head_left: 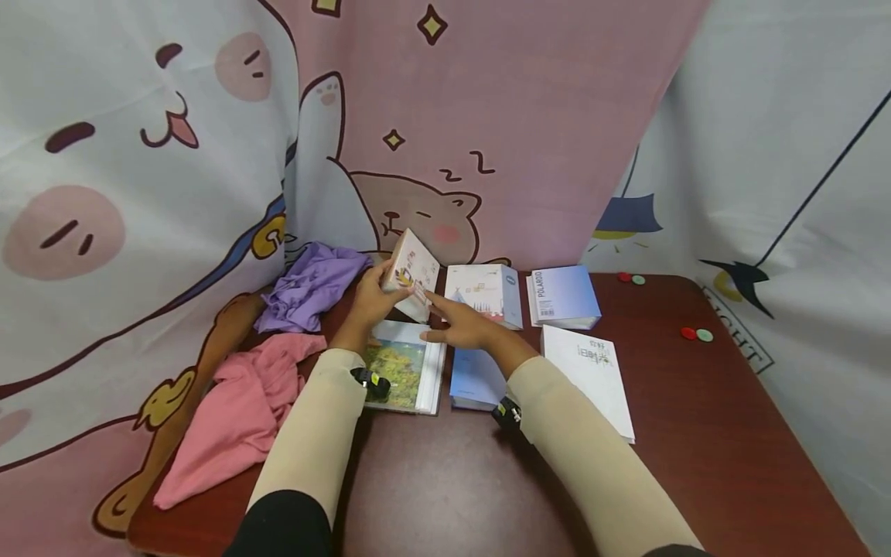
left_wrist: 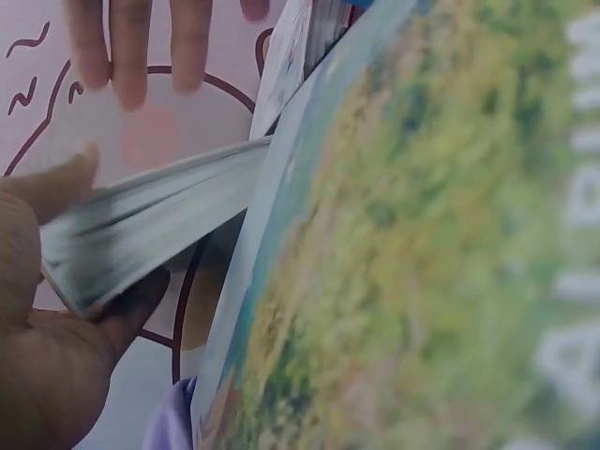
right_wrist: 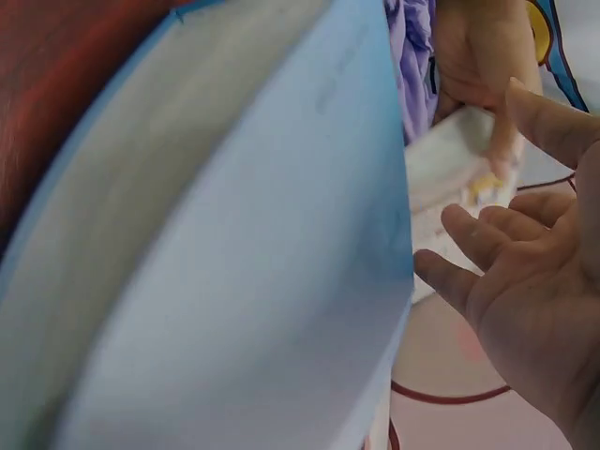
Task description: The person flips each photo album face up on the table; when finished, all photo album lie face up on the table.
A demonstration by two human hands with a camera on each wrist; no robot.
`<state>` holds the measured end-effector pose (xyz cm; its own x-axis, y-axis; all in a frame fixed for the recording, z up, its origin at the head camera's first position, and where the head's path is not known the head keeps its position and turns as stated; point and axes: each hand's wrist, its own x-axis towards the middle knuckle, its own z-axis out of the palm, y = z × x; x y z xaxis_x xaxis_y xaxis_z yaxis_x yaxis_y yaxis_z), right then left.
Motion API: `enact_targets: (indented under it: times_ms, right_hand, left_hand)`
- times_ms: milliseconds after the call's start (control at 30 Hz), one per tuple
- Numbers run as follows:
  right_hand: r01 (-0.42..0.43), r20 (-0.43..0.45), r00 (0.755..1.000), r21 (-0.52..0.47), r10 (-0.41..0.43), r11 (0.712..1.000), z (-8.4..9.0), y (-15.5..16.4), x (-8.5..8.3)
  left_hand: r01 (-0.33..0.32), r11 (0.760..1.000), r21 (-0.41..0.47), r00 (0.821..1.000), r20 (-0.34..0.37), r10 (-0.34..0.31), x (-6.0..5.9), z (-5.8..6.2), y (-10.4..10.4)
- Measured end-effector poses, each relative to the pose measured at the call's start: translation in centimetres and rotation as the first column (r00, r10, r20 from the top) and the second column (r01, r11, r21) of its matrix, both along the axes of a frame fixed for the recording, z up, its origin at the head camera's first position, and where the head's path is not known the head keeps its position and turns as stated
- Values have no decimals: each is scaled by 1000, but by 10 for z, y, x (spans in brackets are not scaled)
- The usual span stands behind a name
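My left hand grips a small white picture book and holds it tilted up above the table's far side. In the left wrist view the thumb and fingers of that hand clamp the book's page edge. My right hand is open, fingers straight, with its index fingertip at the book's lower corner. In the right wrist view the right hand reaches toward the small book. Under my hands lie a landscape photo album and a light blue book.
A white illustrated book, a blue Polaroid album and a white booklet lie on the dark red table. A purple cloth and a pink cloth lie left. Red and green tokens sit right.
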<state>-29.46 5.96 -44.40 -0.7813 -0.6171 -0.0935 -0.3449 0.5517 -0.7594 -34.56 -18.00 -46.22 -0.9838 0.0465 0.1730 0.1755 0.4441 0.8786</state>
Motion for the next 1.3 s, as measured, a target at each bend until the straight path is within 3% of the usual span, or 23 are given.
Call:
enact_targets:
  times_ms: [267, 500, 700, 800, 900, 1033, 1167, 1300]
  right_hand:
    - [169, -114, 981, 79, -160, 982, 0, 23, -6]
    - [263, -134, 959, 90, -250, 961, -5, 40, -11]
    - [295, -152, 949, 109, -277, 949, -10, 59, -15]
    - [311, -142, 945, 105, -295, 945, -12, 68, -16]
    - [324, -124, 942, 95, -311, 941, -12, 75, -17]
    - [328, -96, 943, 98, -319, 940, -9, 81, -18]
    - [317, -67, 948, 138, -310, 938, -3, 86, -18]
    - [268, -32, 963, 161, -267, 950, 0, 92, -20]
  left_hand:
    - [-23, 1000, -4, 999, 33, 23, -6, -9, -11]
    - [9, 989, -145, 993, 117, 8, -12, -18, -24]
    - [29, 980, -195, 990, 144, -1, -13, -20, -25]
    - [60, 952, -301, 991, 132, -21, -12, -15, -19]
    - [98, 887, -452, 990, 134, -41, -9, -5, -5]
    - [142, 799, -584, 988, 134, -78, -3, 7, 20]
    - [192, 779, -597, 981, 123, -147, 3, 13, 46]
    - [251, 781, -571, 968, 144, -206, 7, 13, 72]
